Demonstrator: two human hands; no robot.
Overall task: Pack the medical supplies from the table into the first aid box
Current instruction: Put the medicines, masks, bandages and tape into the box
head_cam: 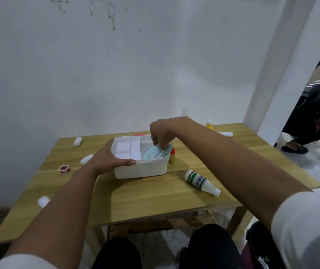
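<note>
The right hand (162, 133) hangs wrist-high over the right side of the first aid box (140, 162), fingers bunched downward and pinching the upper edge of a teal-striped packet (153, 153), which lies tilted in the box's large right compartment. The right forearm reaches in from the lower right, sleeve white at the elbow. The left hand (109, 157) is spread around the box's near-left corner, thumb laid flat along the front rim and fingers curled over the left wall, the forearm stretched straight from the lower left.

The box is white and open, with narrower divided compartments on its left side (their contents are too pale to tell apart). It sits mid-table on the wooden table (155, 200).

Still out on the table: one small yellow bottle with a red cap (172, 156), upright and just beside the box's right wall; one white bottle with a green label (201, 182), lying on its side near the front right; one roll of tape (64, 169) at the left; three small white rolls (86, 159) along the left side; one yellow-based bottle (209, 125) at the far edge; and one white tube-like item (226, 133) near the far right.
</note>
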